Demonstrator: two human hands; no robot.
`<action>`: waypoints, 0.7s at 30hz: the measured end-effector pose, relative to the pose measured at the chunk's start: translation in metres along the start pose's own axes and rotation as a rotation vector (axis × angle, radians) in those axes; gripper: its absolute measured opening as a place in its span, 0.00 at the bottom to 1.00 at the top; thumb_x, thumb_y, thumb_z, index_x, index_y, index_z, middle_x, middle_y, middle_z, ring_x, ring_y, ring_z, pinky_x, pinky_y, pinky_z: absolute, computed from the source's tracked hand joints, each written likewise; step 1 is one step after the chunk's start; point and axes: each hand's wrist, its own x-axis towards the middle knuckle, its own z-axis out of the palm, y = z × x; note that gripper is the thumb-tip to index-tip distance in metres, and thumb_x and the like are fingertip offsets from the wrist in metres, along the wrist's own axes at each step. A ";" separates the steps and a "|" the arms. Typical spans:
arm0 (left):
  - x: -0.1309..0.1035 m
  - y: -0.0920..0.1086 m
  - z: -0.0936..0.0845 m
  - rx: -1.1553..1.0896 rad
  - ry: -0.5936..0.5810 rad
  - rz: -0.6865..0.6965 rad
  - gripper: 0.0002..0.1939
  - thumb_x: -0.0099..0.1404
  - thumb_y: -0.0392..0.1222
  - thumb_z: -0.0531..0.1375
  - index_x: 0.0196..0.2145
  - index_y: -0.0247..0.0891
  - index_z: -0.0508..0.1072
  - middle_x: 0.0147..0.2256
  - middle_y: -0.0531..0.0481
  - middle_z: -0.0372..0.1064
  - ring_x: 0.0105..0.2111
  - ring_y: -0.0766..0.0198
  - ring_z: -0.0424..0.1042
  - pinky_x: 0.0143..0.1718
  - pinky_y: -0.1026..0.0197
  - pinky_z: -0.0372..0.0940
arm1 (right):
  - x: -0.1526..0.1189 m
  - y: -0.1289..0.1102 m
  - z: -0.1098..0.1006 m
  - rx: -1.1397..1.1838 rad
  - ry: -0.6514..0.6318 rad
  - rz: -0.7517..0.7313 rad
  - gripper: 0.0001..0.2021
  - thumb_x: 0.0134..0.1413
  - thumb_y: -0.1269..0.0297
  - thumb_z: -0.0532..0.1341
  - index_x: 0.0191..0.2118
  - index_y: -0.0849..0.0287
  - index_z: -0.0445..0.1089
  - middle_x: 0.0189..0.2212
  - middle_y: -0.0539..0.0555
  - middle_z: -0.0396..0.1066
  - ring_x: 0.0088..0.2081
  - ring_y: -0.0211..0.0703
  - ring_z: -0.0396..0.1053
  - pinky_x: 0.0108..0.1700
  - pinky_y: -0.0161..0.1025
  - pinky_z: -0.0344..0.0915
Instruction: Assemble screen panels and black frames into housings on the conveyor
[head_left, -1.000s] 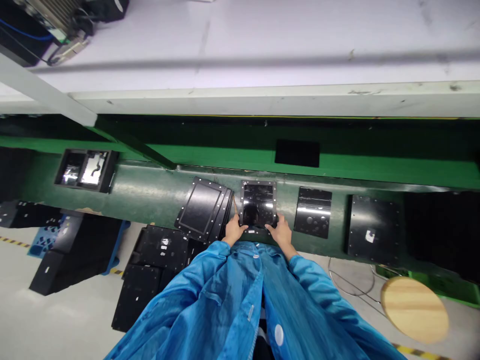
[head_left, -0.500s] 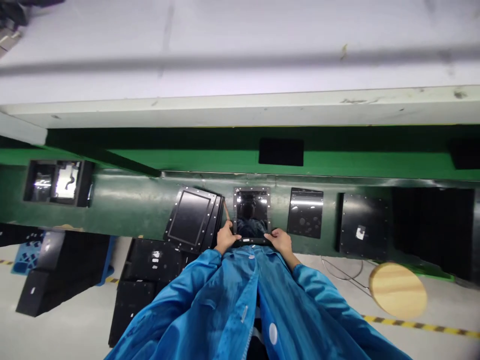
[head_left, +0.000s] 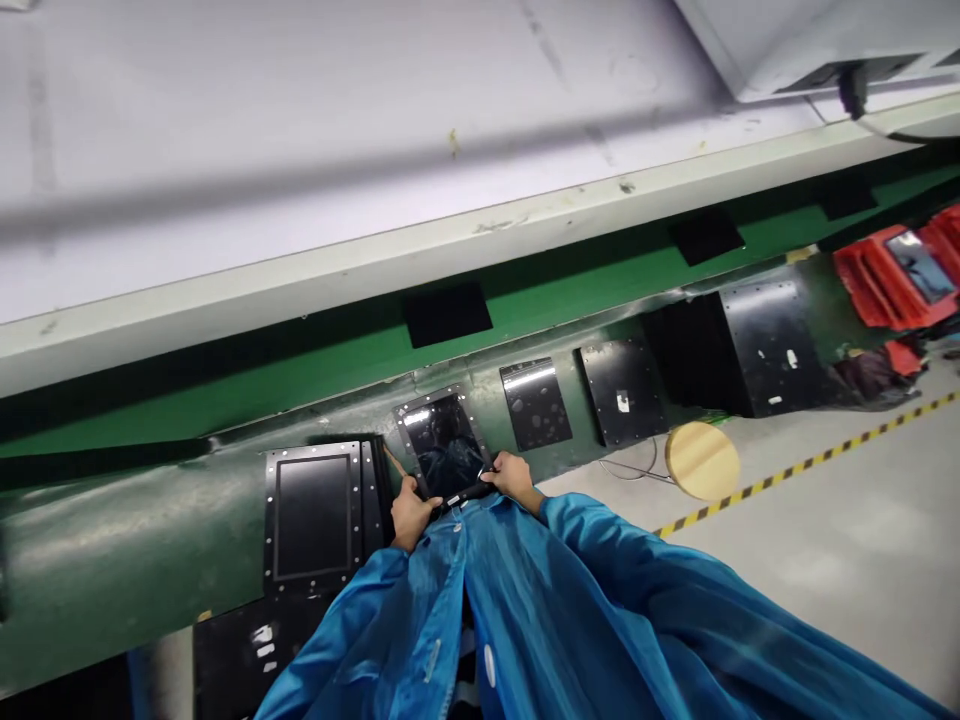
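A black framed panel with a glossy, reflective screen (head_left: 444, 435) lies flat on the green bench right in front of my body, with small light dots around its frame. My left hand (head_left: 411, 512) grips its near left corner, thumb on top. At the near right corner, my right hand (head_left: 514, 475) holds the panel the same way. The undersides of the fingers are hidden. A thin brown strip (head_left: 394, 462) shows just beyond my left hand. To the left leans a stack of similar framed panels (head_left: 313, 515); on the right lies a spotted dark sheet (head_left: 535, 405).
Black boxes (head_left: 624, 392) and a taller black stack (head_left: 780, 345) stand farther right, before red bins (head_left: 896, 275). A round wooden stool (head_left: 703, 460) is near the bench edge. Above runs a white shelf edge (head_left: 480, 235). Black cases (head_left: 247, 660) sit at lower left.
The view has turned and shifted to the right, bringing the red bins and a white device into sight. Both hands stay on the near corners of the panel.
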 end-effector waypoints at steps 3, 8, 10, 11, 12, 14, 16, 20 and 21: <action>-0.010 -0.002 0.005 -0.002 0.014 0.002 0.28 0.64 0.49 0.73 0.57 0.42 0.69 0.46 0.41 0.83 0.51 0.45 0.82 0.52 0.53 0.72 | -0.005 0.003 0.000 -0.022 -0.010 -0.027 0.14 0.54 0.53 0.76 0.40 0.55 0.79 0.43 0.57 0.83 0.45 0.49 0.79 0.39 0.36 0.62; -0.026 0.006 0.003 0.107 -0.005 0.062 0.35 0.67 0.50 0.70 0.66 0.39 0.65 0.47 0.37 0.81 0.50 0.45 0.82 0.53 0.52 0.73 | 0.000 0.017 0.000 -0.172 -0.041 -0.177 0.12 0.60 0.52 0.72 0.39 0.55 0.80 0.40 0.59 0.82 0.43 0.52 0.79 0.39 0.38 0.64; -0.018 0.019 -0.008 0.158 0.095 0.132 0.33 0.71 0.51 0.66 0.67 0.38 0.65 0.54 0.33 0.78 0.51 0.45 0.81 0.52 0.51 0.73 | 0.016 0.008 -0.010 -0.164 0.032 -0.274 0.12 0.64 0.51 0.69 0.43 0.55 0.80 0.42 0.59 0.81 0.44 0.52 0.79 0.42 0.40 0.67; -0.009 0.028 -0.016 0.167 0.173 0.185 0.31 0.73 0.51 0.64 0.68 0.38 0.65 0.58 0.32 0.74 0.53 0.45 0.81 0.53 0.51 0.73 | 0.027 -0.001 -0.018 -0.128 0.101 -0.321 0.14 0.66 0.51 0.68 0.49 0.55 0.80 0.46 0.60 0.81 0.45 0.52 0.78 0.45 0.41 0.68; 0.003 0.037 -0.026 0.164 0.250 0.243 0.30 0.74 0.50 0.62 0.69 0.39 0.65 0.62 0.32 0.70 0.54 0.46 0.80 0.54 0.51 0.73 | 0.039 -0.014 -0.026 -0.079 0.175 -0.364 0.18 0.68 0.51 0.66 0.56 0.55 0.78 0.51 0.61 0.79 0.47 0.52 0.78 0.48 0.42 0.69; 0.033 0.056 -0.047 0.136 0.342 0.327 0.29 0.75 0.49 0.61 0.70 0.41 0.66 0.65 0.33 0.65 0.57 0.48 0.78 0.55 0.53 0.72 | 0.063 -0.044 -0.044 -0.002 0.277 -0.427 0.26 0.68 0.52 0.66 0.67 0.55 0.70 0.60 0.63 0.72 0.48 0.50 0.77 0.53 0.43 0.70; 0.065 0.071 -0.068 0.101 0.349 0.356 0.30 0.74 0.49 0.64 0.70 0.42 0.68 0.65 0.35 0.66 0.57 0.50 0.78 0.57 0.55 0.70 | 0.084 -0.071 -0.060 0.013 0.289 -0.460 0.30 0.67 0.54 0.68 0.70 0.53 0.68 0.63 0.63 0.69 0.49 0.50 0.77 0.55 0.43 0.70; 0.111 0.086 -0.096 0.064 0.271 0.338 0.24 0.68 0.48 0.71 0.60 0.42 0.78 0.55 0.42 0.77 0.55 0.52 0.78 0.58 0.58 0.67 | 0.109 -0.097 -0.078 -0.009 0.236 -0.459 0.21 0.65 0.56 0.71 0.61 0.52 0.75 0.55 0.59 0.73 0.49 0.48 0.76 0.52 0.40 0.68; 0.119 0.087 -0.100 0.062 0.252 0.321 0.23 0.66 0.48 0.73 0.57 0.43 0.80 0.52 0.44 0.80 0.55 0.53 0.78 0.57 0.59 0.67 | 0.112 -0.097 -0.079 -0.013 0.223 -0.460 0.20 0.65 0.56 0.72 0.59 0.53 0.75 0.53 0.58 0.74 0.48 0.47 0.76 0.51 0.39 0.67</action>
